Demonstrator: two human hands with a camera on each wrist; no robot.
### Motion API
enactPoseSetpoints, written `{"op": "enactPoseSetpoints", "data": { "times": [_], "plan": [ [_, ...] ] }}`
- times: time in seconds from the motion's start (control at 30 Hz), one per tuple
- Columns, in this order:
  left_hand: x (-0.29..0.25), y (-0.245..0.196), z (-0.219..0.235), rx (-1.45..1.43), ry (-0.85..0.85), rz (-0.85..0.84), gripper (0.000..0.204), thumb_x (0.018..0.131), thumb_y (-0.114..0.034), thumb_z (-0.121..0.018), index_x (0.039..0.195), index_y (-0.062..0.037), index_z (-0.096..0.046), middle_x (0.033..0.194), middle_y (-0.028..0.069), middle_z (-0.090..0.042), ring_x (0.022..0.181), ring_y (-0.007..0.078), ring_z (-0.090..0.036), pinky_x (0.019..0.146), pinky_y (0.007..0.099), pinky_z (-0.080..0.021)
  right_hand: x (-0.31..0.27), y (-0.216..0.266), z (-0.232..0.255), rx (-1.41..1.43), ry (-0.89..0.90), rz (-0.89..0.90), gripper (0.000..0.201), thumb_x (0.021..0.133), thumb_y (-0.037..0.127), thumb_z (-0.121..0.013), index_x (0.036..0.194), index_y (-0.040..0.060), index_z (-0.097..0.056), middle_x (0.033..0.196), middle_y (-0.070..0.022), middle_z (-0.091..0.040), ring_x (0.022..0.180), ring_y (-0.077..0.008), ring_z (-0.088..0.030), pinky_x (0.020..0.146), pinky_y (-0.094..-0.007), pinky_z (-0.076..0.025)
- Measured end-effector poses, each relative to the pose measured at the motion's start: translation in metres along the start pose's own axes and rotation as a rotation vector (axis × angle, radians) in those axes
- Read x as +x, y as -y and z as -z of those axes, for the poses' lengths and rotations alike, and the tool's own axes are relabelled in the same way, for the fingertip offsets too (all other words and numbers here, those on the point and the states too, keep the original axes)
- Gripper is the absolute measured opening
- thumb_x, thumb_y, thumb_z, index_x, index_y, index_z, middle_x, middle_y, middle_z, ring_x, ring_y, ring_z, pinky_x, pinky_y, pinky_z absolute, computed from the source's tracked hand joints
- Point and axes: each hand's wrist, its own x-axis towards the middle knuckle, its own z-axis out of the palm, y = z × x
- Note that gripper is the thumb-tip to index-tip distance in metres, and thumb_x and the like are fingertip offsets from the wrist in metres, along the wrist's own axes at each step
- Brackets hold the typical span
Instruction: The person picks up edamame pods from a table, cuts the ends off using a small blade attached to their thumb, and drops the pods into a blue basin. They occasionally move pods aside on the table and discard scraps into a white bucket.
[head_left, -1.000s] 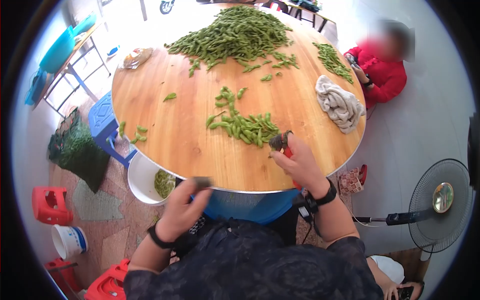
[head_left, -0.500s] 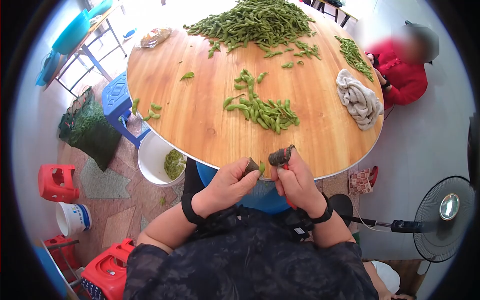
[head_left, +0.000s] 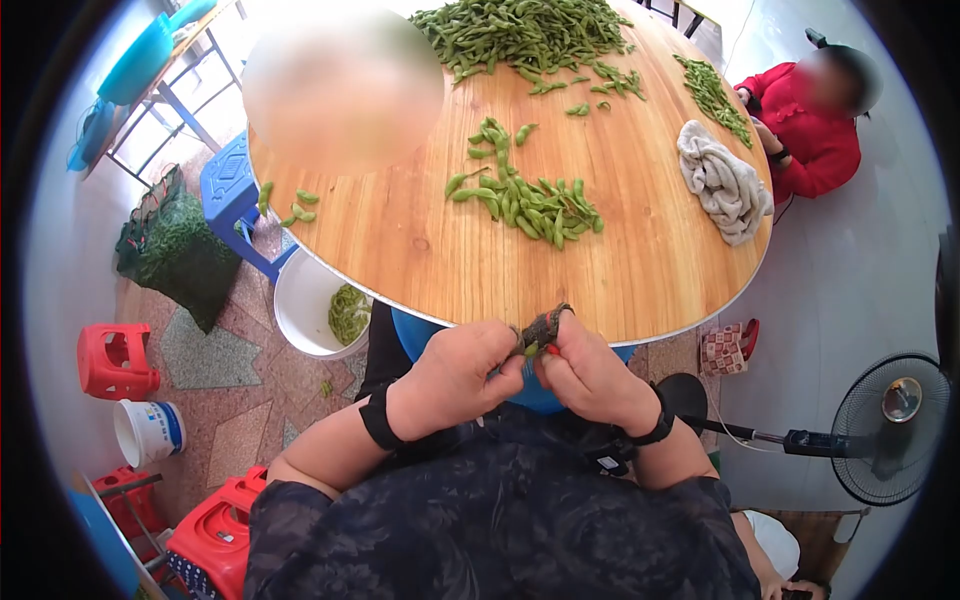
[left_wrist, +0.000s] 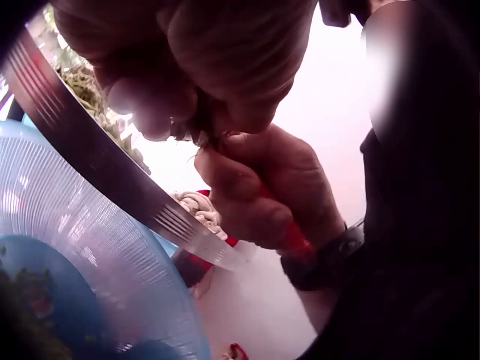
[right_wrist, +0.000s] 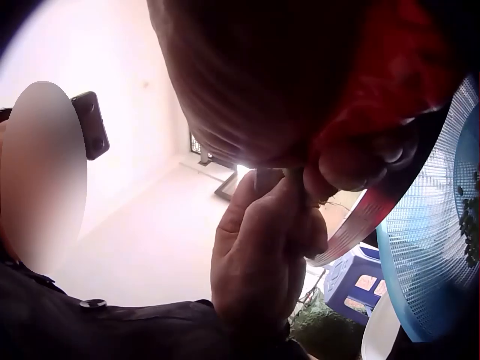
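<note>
Close together in front of the table edge, the left hand (head_left: 452,375) and right hand (head_left: 595,383) meet at their fingertips. A green pod (head_left: 531,351) shows between them, pinched by the left thumb and finger. Dark wrapping (head_left: 544,325) covers fingertips there. The right hand curls round a red object (left_wrist: 296,241), seen in the left wrist view; its working end is hidden. Below the hands stands a blue basket (right_wrist: 420,262), with green pieces inside. A small group of pods (head_left: 540,212) lies on the wooden table (head_left: 400,250) beyond the hands.
A large pod heap (head_left: 520,35) covers the table's far side, with a grey cloth (head_left: 722,185) at the right. A white bucket (head_left: 300,310) and blue stool (head_left: 228,185) stand left. A person in red (head_left: 815,145) sits right; a fan (head_left: 895,425) stands nearby.
The left hand has come from the left to meet the right hand, which has moved back from the pods to the table edge. The head view has shifted, and a blurred patch now covers the table's upper left.
</note>
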Motion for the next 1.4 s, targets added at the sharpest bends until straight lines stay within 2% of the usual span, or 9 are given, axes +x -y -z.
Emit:
{"op": "enactPoseSetpoints", "data": {
  "times": [0.13,0.23,0.43,0.67,0.73,1.07,1.17,1.23,1.4],
  "plan": [
    [0.001,-0.005,0.001,0.133,-0.076,-0.177,0.017,0.075,-0.006,-0.065,0.074,-0.0032,-0.049,0.063,0.0136,-0.048,0.056,0.0337,-0.054,0.051,0.0414,-0.042,-0.003,0.002,-0.003,-0.006,-0.017,0.023,0.014,0.086,0.004,-0.048,0.097,-0.0013,-0.04,0.069,-0.0195,-0.051,0.065,-0.0407,-0.053,0.057,-0.0431,-0.041],
    [-0.002,-0.003,0.003,0.001,-0.017,-0.048,0.017,0.075,-0.006,-0.065,0.073,-0.0028,-0.048,0.064,0.0139,-0.048,0.056,0.034,-0.053,0.051,0.0408,-0.042,-0.007,0.019,0.004,0.195,0.052,-0.135,0.013,0.087,0.004,-0.047,0.096,-0.0012,-0.04,0.069,-0.0163,-0.05,0.062,-0.0354,-0.052,0.057,-0.0407,-0.041],
    [-0.003,-0.001,0.003,0.036,0.027,-0.021,0.017,0.075,-0.005,-0.064,0.073,-0.0028,-0.048,0.065,0.0138,-0.049,0.058,0.0336,-0.054,0.051,0.0405,-0.042,-0.008,0.013,0.001,0.097,0.052,-0.068,0.013,0.087,0.003,-0.046,0.098,-0.0012,-0.041,0.07,-0.0152,-0.05,0.063,-0.0303,-0.053,0.058,-0.0387,-0.042],
    [-0.003,-0.007,0.001,0.13,-0.014,-0.098,0.016,0.074,-0.005,-0.065,0.075,-0.0036,-0.049,0.067,0.0128,-0.051,0.06,0.033,-0.056,0.053,0.0415,-0.044,-0.01,0.003,-0.006,0.024,-0.002,0.01,0.015,0.088,0.005,-0.048,0.098,-0.0018,-0.039,0.07,-0.02,-0.052,0.063,-0.0386,-0.055,0.057,-0.0427,-0.043],
    [-0.003,-0.005,0.003,0.105,-0.001,-0.09,0.017,0.074,-0.006,-0.065,0.076,-0.0039,-0.049,0.068,0.0121,-0.051,0.06,0.0326,-0.056,0.053,0.0413,-0.045,-0.011,0.02,0.0,0.211,0.056,-0.162,0.017,0.088,0.005,-0.049,0.099,-0.0024,-0.038,0.069,-0.0216,-0.052,0.064,-0.0428,-0.055,0.056,-0.0438,-0.042],
    [-0.004,-0.002,-0.003,0.177,-0.03,-0.158,0.017,0.071,-0.003,-0.064,0.075,-0.0039,-0.048,0.066,0.0132,-0.049,0.059,0.0334,-0.054,0.053,0.0411,-0.044,-0.01,-0.002,-0.015,0.012,-0.038,-0.016,0.017,0.088,0.004,-0.048,0.101,-0.0019,-0.039,0.069,-0.023,-0.052,0.065,-0.0442,-0.055,0.055,-0.0443,-0.043],
    [-0.01,0.008,-0.009,0.097,-0.078,-0.131,0.015,0.076,-0.004,-0.064,0.076,-0.0039,-0.048,0.062,0.0066,-0.049,0.054,0.0241,-0.053,0.049,0.0354,-0.042,-0.009,-0.004,-0.019,0.009,-0.084,0.073,0.017,0.088,0.004,-0.048,0.102,-0.0011,-0.04,0.07,-0.022,-0.053,0.065,-0.044,-0.055,0.056,-0.0428,-0.044],
    [-0.014,0.01,-0.008,-0.622,0.142,0.438,0.013,0.085,-0.007,-0.06,0.077,-0.0045,-0.05,0.061,-0.0021,-0.048,0.052,0.0104,-0.049,0.046,0.0275,-0.037,-0.007,-0.001,-0.017,0.283,-0.001,-0.033,0.017,0.089,-0.001,-0.037,0.105,0.0029,-0.043,0.065,-0.0057,-0.051,0.055,-0.0139,-0.052,0.049,-0.0308,-0.042],
    [-0.009,0.014,-0.005,-0.972,0.23,0.678,0.01,0.091,-0.011,-0.055,0.083,-0.0058,-0.054,0.062,-0.0062,-0.046,0.054,0.0038,-0.041,0.048,0.0222,-0.034,-0.004,-0.017,-0.026,0.096,-0.106,0.117,0.02,0.088,0.001,-0.045,0.108,0.0011,-0.043,0.066,-0.0107,-0.054,0.049,-0.023,-0.055,0.045,-0.0354,-0.043]
  ]
}}
